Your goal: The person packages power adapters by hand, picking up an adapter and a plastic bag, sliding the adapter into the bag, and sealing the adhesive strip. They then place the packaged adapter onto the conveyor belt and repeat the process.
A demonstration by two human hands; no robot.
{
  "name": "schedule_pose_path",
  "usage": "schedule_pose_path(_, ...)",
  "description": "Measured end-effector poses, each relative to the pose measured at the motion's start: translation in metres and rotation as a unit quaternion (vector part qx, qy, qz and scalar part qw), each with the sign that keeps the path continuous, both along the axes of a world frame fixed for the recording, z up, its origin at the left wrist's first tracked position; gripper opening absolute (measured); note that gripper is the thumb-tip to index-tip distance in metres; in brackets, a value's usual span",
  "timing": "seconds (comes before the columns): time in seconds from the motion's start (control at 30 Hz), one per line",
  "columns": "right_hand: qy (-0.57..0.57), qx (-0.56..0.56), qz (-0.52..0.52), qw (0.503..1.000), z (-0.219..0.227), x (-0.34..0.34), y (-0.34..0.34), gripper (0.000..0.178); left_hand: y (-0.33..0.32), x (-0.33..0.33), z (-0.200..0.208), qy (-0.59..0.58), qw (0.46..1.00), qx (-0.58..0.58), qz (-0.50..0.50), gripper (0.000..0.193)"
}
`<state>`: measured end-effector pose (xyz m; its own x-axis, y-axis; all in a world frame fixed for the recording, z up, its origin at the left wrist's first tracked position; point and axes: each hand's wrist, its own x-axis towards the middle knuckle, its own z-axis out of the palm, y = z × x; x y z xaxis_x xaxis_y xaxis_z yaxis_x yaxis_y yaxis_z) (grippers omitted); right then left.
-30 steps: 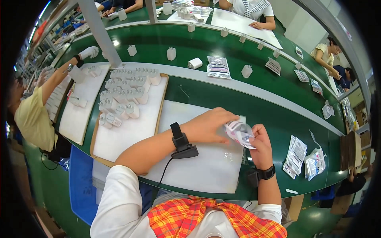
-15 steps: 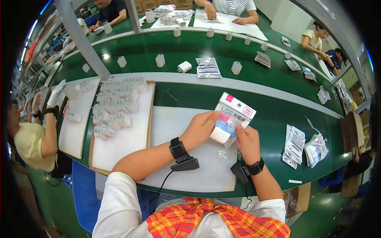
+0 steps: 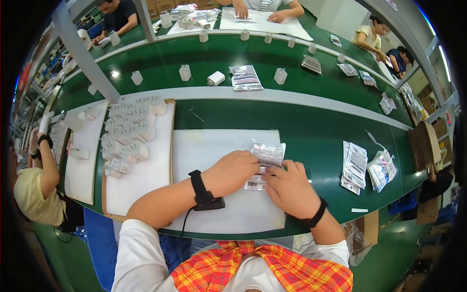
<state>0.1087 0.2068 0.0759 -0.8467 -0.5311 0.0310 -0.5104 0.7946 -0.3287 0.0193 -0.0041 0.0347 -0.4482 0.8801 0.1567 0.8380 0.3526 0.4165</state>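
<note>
Nearest of all, a black cable point(image 3: 186, 221) drops from the wrist strap point(image 3: 198, 187) over the near edge of the white mat point(image 3: 228, 215); a sharp pull by that arm could snag it. Just beyond, here's the shiny packet point(image 3: 269, 153), over the mat's right part, and whether it lies flat I can't tell. The left hand point(image 3: 231, 170) is at its left side, fingers bunched close; the right hand point(image 3: 294, 192) bends its fingers over the near part, thumb apart. Whether either truly pinches, I can't tell, and a light hold on slick film could let it skid or crease crookedly. Both hands hide the middle, so a bad fold might go unseen.

Over right, flat packets point(image 3: 354, 168) sit beside a crumpled heap point(image 3: 382, 170); a careless brush could scatter them across the green worktop point(image 3: 316, 136). Left, white plugs point(image 3: 127, 131) crowd their board point(image 3: 141, 182); a bump from the left forearm point(image 3: 168, 199) might topple the front ones. Farther, past the pale rail point(image 3: 267, 96), a charger point(image 3: 216, 78) lies sideways; one knock could roll it.
</note>
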Motion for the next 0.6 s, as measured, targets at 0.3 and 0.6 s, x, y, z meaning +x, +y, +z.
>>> schedule_pose_path(0.3, 0.109, -0.024, -0.093, 0.989, -0.013, 0.002, -0.029, 0.018, 0.002, 0.012, 0.007, -0.014, 0.999, -0.007, 0.037, 0.018)
schedule_pose_path(0.6, 0.073, -0.053, -0.071, 0.993, -0.033, 0.005, -0.037, 0.012, -0.009, -0.011, -0.001, -0.105, 0.994, 0.005, -0.013, 0.034)
